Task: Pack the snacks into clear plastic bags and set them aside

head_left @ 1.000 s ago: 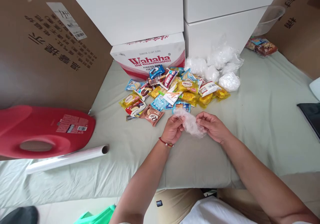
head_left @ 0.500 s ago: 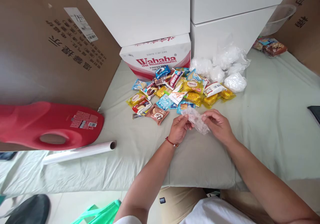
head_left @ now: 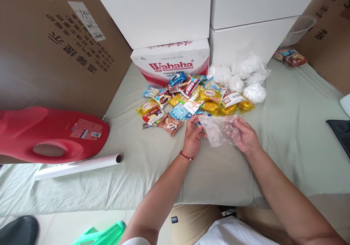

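Between my hands a clear, crinkled plastic bag (head_left: 216, 130) is stretched out sideways just above the cloth. My left hand (head_left: 193, 137) pinches its left edge; my right hand (head_left: 246, 133) grips the other end, with film lying against the fingers. Directly behind the bag spreads a heap of small wrapped snacks in yellow, blue, red and brown packets. A brown snack packet (head_left: 170, 124) is closest to my left hand, and a white-labelled packet (head_left: 233, 99) lies beyond my right hand. Several white, bunched plastic bundles (head_left: 255, 93) sit behind the heap on the right.
A Wahaha carton (head_left: 172, 62) stands behind the snacks, against white boxes (head_left: 155, 11). On the left lie a red jug (head_left: 51, 135) and a white roll (head_left: 79, 166). A clear plastic tub (head_left: 298, 31) and a dark flat device (head_left: 340, 135) are at the right.
My right hand has moved rightward, away from the left, and the bunched plastic bag is now spread wider between them. The view has shifted slightly.
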Tool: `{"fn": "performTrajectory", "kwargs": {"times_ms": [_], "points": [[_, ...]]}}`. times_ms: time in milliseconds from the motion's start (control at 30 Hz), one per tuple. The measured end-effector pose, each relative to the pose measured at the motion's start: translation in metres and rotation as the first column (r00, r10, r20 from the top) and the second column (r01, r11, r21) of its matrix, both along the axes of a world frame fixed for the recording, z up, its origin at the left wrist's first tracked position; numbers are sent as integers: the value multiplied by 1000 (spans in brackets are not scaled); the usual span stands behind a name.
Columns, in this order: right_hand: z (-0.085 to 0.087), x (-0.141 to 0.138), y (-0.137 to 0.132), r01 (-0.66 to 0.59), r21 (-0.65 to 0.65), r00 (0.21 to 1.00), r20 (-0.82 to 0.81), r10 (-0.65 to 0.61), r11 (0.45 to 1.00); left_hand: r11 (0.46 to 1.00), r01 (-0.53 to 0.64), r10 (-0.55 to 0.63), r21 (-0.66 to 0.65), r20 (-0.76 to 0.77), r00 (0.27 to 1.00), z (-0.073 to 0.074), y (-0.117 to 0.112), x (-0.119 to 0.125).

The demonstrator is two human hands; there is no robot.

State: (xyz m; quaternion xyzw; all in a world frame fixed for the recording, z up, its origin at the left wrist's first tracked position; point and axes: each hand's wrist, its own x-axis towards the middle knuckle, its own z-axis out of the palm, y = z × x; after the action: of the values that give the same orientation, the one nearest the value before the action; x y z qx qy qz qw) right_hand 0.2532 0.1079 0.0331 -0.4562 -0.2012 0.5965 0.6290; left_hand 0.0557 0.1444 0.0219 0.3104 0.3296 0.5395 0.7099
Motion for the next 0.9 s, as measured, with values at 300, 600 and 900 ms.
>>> {"fn": "performTrajectory", "kwargs": {"times_ms": [300, 600, 900], "points": [[8, -9, -5, -187, 15, 982, 41, 186, 982, 1000, 4, -3, 18, -81, 997, -1, 2, -4], [10, -15, -10, -335, 13, 942, -23, 335, 942, 998, -55, 55, -23, 4, 998, 0, 12, -10], [40, 15, -25, 48, -75, 968, 251, -27, 996, 980, 190, -188, -53, 36, 981, 13, 19, -30]]}}
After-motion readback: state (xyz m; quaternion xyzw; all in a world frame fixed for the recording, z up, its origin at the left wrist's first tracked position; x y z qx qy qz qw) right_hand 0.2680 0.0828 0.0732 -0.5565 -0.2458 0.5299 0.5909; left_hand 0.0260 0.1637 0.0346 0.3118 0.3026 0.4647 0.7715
